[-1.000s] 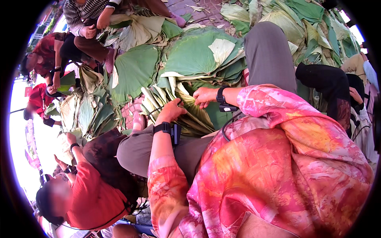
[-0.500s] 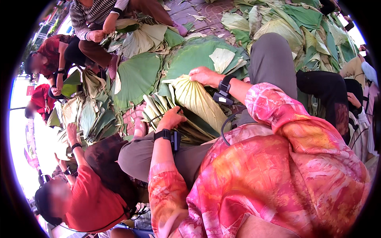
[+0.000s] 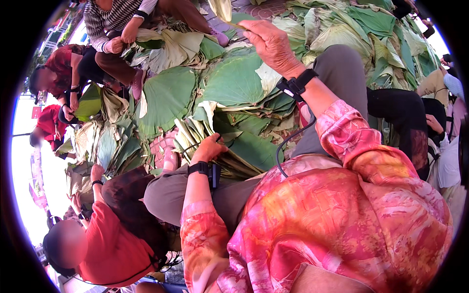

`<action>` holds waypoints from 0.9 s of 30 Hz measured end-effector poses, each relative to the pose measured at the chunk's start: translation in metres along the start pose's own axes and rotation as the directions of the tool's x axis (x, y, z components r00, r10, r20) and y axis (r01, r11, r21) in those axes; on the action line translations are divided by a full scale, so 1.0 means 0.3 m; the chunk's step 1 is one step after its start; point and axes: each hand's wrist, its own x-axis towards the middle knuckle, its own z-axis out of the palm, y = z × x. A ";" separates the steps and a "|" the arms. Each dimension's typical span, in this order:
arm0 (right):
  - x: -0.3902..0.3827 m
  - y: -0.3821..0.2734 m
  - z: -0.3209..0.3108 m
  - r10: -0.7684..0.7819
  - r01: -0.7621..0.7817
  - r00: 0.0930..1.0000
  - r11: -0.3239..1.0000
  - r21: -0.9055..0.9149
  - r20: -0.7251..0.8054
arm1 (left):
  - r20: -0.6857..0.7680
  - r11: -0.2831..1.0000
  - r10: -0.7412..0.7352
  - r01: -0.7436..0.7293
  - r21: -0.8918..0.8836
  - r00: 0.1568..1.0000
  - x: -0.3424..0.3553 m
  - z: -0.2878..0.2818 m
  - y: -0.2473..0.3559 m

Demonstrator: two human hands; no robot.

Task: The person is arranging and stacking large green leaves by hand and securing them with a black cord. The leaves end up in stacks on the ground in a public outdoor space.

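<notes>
Currently, in the head view, the left hand [image 3: 210, 148] sits just off centre toward 9 o'clock, its fingers curled over the edge of a sheaf [image 3: 234, 161] of folded leaves, which spreads from there toward 3 o'clock. The right hand [image 3: 273, 46] is raised near 1 o'clock, thumb and fingers pinching the end of a pale leaf [image 3: 222, 9] that runs out of sight at 12. Just beyond the sheaf, toward 12, lies a stack [image 3: 234, 83] of flat green leaves, with a green fan [image 3: 168, 93] beside it at 10. A heap [image 3: 351, 36] lies between 1 and 2. At 8 sits a co-worker [image 3: 117, 246] in red.
</notes>
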 end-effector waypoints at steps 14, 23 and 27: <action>-0.576 0.107 0.226 0.248 -0.270 0.551 0.957 -0.111 0.797 | -0.014 1.000 0.008 -0.008 0.000 1.000 0.005 0.003 -0.016; -0.705 -0.103 0.322 0.109 -0.619 0.134 0.785 -0.003 0.985 | -0.037 1.000 0.023 -0.023 0.003 0.999 0.017 0.004 -0.002; -0.700 -0.167 0.324 0.126 -0.695 0.052 0.717 -0.055 0.991 | -0.002 0.999 0.018 -0.018 -0.031 1.000 0.019 0.003 -0.028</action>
